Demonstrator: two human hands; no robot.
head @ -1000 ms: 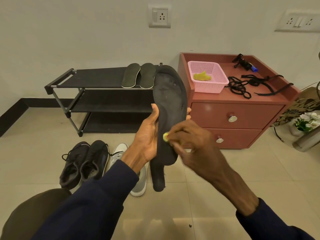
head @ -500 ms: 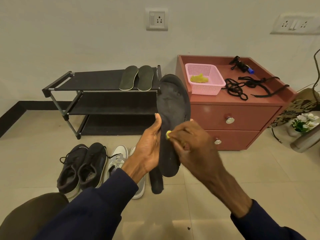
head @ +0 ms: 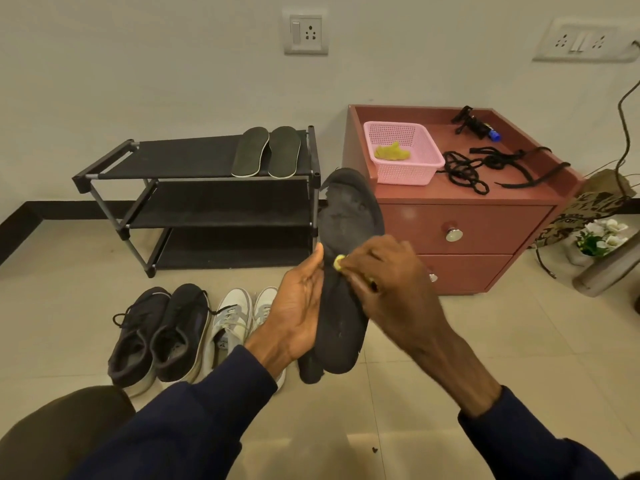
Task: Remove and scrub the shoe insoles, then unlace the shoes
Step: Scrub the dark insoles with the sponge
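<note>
**Head view: the scrubbing step.** The left hand (head: pixel 298 313) holds a dark insole (head: pixel 346 216) upright at mid-scene, with the toe end far and the heel end near. Its thumb (head: pixel 317 258) lies on the insole's left edge. The other fingers pass behind the insole and are hidden.

A second dark piece (head: pixel 311 370), probably the matching insole, juts out below the heel in the same grip.

The right hand (head: pixel 391 292) has its fingers (head: pixel 367 263) curled round a small yellow scrubber (head: pixel 338 262), of which only the tip shows. The scrubber is pressed on the insole's face about midway along its length, just right of the left thumb (the hand is slightly blurred, so the exact hold cannot be read).

**Technique, judged from this pose.** Back the insole from behind, directly under the scrubber, so that it does not fold. Work in short strokes from the waist toward the toe. The surface near the toe looks worn and torn, so ease the pressure there.

**Surroundings.** Two further insoles (head: pixel 266 152) lie side by side on the top shelf of the shoe rack (head: pixel 194 157), far left. A black pair (head: pixel 159 334) and a pale pair (head: pixel 232 320) of shoes stand on the floor, near left, with laces visible on both. Loose black laces (head: pixel 485 168) lie on the drawer cabinet (head: pixel 467 230), far right.
</note>
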